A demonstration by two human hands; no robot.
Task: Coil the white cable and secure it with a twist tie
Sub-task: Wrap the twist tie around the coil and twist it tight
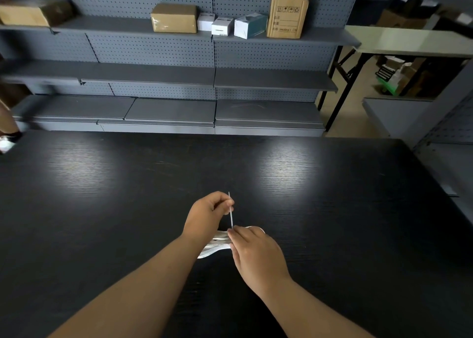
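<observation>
The white cable (216, 244) lies bundled in a flat coil on the black table (102, 209), partly hidden under both hands. A thin pale twist tie (231, 216) stands almost upright above the coil. My left hand (207, 216) pinches the tie near its upper end between thumb and fingers. My right hand (257, 254) rests over the right part of the coil, its fingertips pinching the tie's lower end where it meets the cable.
Grey pegboard shelves (166, 112) stand behind the table, with cardboard and white boxes (286, 16) on the top shelf. A pale folding table (409, 40) and a grey bench are at the right. A person's foot shows at the far left.
</observation>
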